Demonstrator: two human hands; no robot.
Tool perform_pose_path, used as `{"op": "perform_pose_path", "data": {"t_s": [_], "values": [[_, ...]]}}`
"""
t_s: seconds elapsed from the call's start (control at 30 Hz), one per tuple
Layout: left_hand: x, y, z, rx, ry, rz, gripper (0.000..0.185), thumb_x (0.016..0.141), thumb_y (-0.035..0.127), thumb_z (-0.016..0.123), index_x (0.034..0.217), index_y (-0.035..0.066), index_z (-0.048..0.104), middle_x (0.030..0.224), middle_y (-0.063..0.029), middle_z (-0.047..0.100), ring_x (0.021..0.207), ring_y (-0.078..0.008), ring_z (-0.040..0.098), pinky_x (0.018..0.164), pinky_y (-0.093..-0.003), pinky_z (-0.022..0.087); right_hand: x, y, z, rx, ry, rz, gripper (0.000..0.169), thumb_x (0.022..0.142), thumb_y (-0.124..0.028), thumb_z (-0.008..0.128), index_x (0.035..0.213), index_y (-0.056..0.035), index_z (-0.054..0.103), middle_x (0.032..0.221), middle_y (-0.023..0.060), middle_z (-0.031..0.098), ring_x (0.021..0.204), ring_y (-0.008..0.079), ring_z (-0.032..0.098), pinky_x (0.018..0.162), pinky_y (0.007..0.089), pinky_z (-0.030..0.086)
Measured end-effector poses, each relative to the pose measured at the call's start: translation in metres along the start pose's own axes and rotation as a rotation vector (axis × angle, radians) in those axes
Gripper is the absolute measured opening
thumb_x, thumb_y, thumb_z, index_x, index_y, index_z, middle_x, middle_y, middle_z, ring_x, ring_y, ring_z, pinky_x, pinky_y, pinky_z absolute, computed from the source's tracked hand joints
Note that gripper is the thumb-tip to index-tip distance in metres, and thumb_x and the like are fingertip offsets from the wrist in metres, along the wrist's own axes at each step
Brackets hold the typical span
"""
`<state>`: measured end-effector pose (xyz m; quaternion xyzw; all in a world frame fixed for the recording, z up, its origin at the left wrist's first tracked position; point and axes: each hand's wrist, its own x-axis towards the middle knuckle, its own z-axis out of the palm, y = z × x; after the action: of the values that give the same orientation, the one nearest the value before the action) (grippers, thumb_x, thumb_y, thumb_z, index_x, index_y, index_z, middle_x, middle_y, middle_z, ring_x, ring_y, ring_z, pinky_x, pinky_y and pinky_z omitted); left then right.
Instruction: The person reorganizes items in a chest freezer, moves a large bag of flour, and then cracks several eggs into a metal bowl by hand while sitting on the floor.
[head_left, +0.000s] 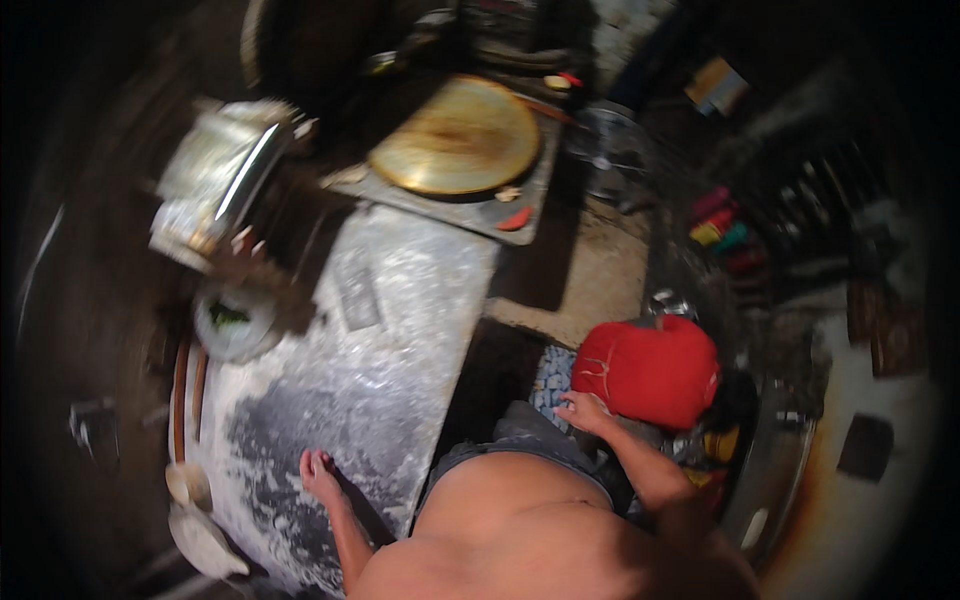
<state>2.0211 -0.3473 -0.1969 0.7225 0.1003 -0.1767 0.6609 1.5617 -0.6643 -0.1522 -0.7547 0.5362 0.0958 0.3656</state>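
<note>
My left hand (319, 476) is above a flour-dusted worktop (367, 420), its fingers loosely bent with nothing seen in them. A darker patch with less flour spreads around it. On the other side of my body, my right hand (586, 411) has its fingers partly spread and appears empty. It is beside a large red cloth bundle (646, 371) and in front of a blue-and-white patterned cloth (553, 375); whether it touches either I cannot tell. A flat rectangular piece (358, 296) lies in the flour farther up the worktop.
Beyond the worktop, a round griddle (461, 139) sits on a stove top (517, 229). Along the left are a bowl (262, 334) with something green, thin wooden sticks (179, 405), a pale cylinder (187, 484) and a whitish cloth or bag (202, 540). A shiny container (225, 172) is blurred.
</note>
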Motion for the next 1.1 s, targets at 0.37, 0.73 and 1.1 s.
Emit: {"op": "perform_pose_path", "data": {"t_s": [0.37,0.73,1.1], "values": [[-0.057,0.089,0.227,0.407,-0.529,0.368,0.031,0.092,0.012,0.055,0.120,-0.001,0.054,0.100,-0.0092,0.063,0.085,-0.0140,0.060,0.075,-0.0247,0.047,-0.006,0.185,-0.026,0.212,0.089,0.288,0.047,0.079,-0.044,0.065,0.106,-0.0053,0.065,0.098,0.0168,0.066,0.094,0.0309,0.063,0.082,0.0394,0.049],[-0.147,0.084,0.405,0.747,-1.147,0.440,0.026,0.092,0.008,0.056,0.115,-0.003,0.056,0.098,-0.0089,0.065,0.087,-0.0128,0.061,0.080,-0.0267,0.048,-0.057,0.263,-0.040,0.336,0.184,0.348,0.040,0.083,-0.044,0.056,0.085,-0.0053,0.066,0.087,0.0196,0.064,0.082,0.0333,0.063,0.073,0.0437,0.049],[-0.191,0.118,0.604,0.786,-1.501,0.533,0.025,0.091,0.009,0.057,0.112,-0.004,0.057,0.099,-0.0115,0.066,0.087,-0.0139,0.063,0.077,-0.0281,0.050,-0.015,0.250,-0.015,-0.032,0.265,0.232,0.023,0.083,-0.032,0.054,0.093,-0.0156,0.067,0.090,0.0126,0.065,0.083,0.0316,0.062,0.070,0.0449,0.049]]}}
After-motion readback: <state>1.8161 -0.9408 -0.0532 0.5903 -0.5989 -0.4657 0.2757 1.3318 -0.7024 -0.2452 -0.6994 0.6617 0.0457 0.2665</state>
